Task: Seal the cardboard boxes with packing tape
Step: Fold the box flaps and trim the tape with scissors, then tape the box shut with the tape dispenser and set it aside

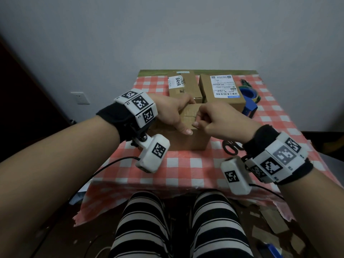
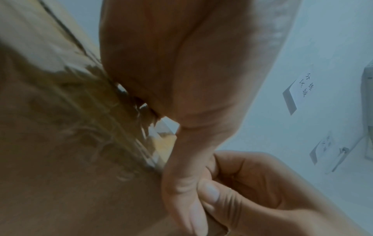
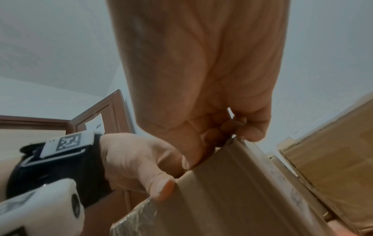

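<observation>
Our left hand [image 1: 174, 112] clasps the box [image 1: 188, 140] across its top; our right hand [image 1: 219, 118] pinches what seems clear tape [image 3: 135, 220]. We should keep it taut, pressing outward.

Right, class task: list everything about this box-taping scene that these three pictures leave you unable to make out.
Box top seam: head view, left hand and right hand cover it.
Scissors blades: head view, behind the right wrist.
Dispenser: head view, partly behind a rear box.
Label print: head view, too small.
Tape: left wrist view, blurred; its end lost between fingers.
</observation>
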